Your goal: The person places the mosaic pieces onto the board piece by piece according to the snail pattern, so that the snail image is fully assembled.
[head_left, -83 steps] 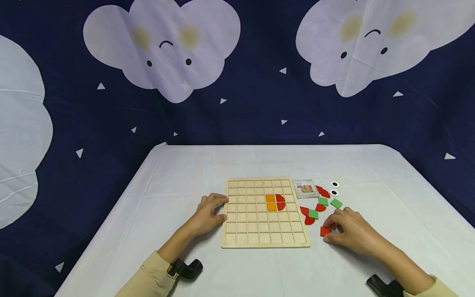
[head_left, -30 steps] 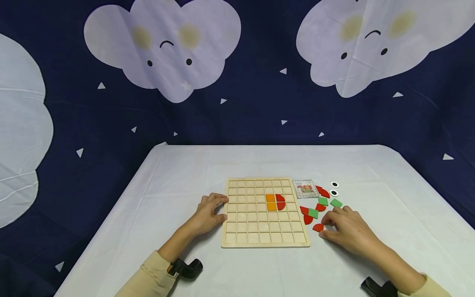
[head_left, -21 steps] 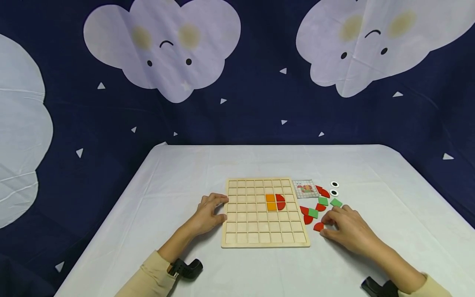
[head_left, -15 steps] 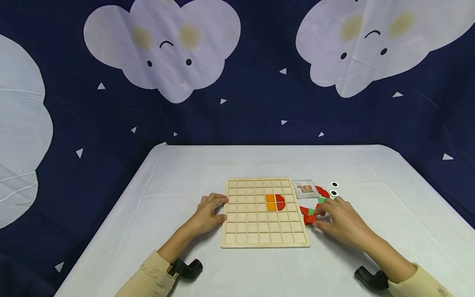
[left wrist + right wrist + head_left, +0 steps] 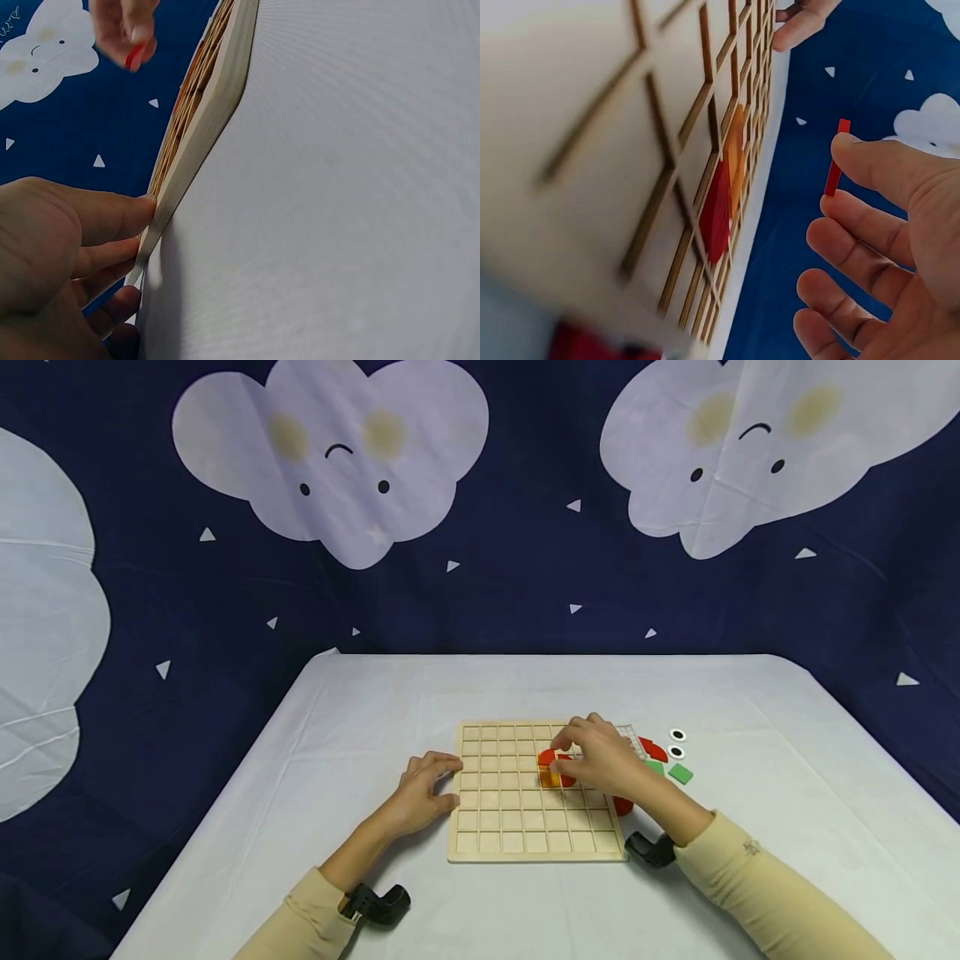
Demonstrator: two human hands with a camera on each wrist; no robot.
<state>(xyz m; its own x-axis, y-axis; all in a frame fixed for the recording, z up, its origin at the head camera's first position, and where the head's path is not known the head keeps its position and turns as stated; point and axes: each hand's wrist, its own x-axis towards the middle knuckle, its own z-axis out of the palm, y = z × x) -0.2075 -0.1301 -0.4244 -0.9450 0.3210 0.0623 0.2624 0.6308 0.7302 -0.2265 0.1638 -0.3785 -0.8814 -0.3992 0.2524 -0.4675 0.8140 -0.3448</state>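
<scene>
Above the wooden grid board (image 5: pixel 502 820), my right hand (image 5: pixel 603 758) pinches a thin red piece with a rounded edge (image 5: pixel 547 757) between thumb and index finger. Edge-on in the right wrist view, that red piece (image 5: pixel 838 159) is clear of the board, the other fingers spread loosely. Orange tiles (image 5: pixel 550 779) sit in the grid below it, beside red rounded pieces (image 5: pixel 567 780) partly covered by the hand. My left hand (image 5: pixel 418 791) rests thumb and fingertips against the board's left edge; the left wrist view shows the thumb (image 5: pixel 120 215) on the rim.
Right of the board lie red pieces (image 5: pixel 654 749), green tiles (image 5: pixel 681 774) and two white discs with black centres (image 5: pixel 677 736). A printed grid card (image 5: pixel 628 733) is partly hidden behind my right hand. A white cloth covers the table (image 5: pixel 375 702).
My right hand slid a red piece leftward by the loose pieces, picked it up, and carried it left and away from me over the orange tiles. The left hand and board stayed put.
</scene>
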